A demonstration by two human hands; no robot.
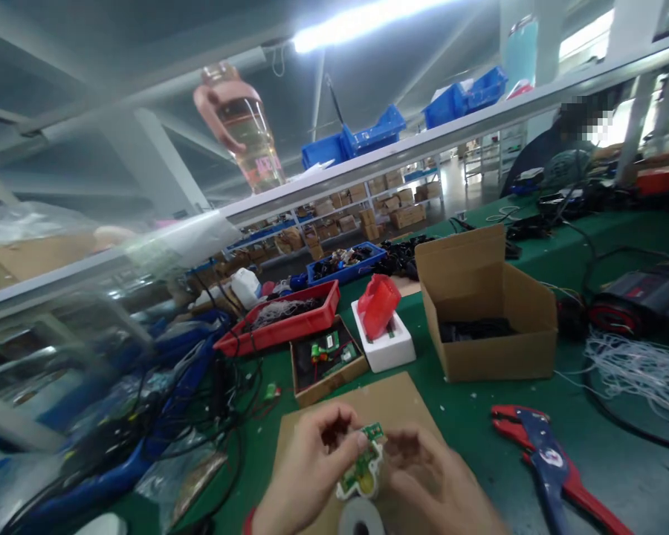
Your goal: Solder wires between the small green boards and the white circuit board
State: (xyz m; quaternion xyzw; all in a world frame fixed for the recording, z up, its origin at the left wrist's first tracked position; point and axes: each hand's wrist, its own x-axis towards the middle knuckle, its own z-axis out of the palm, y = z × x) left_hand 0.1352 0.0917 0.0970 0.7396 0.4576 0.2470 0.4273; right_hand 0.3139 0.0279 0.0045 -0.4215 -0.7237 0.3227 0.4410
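Note:
My left hand (315, 464) pinches a green circuit board in a white plastic housing (363, 475), its thumb over the board's upper left side. My right hand (446, 479) is beside the board's right edge, slightly blurred. Its fingers are curled but apart from the thumb, with nothing visible between them; whether a fingertip touches the board I cannot tell. Below the housing stands a pale round roll (361, 514) with a dark hole. Under both hands lies a flat cardboard sheet (390, 390).
Red-and-blue wire pliers (554, 464) lie at right. Beyond the hands are an open cardboard box (496, 357), a white foam block (390, 353) bearing a red holder, a shallow box with boards (328, 383) and a red tray (290, 327). Cables clutter the left; a shelf (357, 160) crosses overhead.

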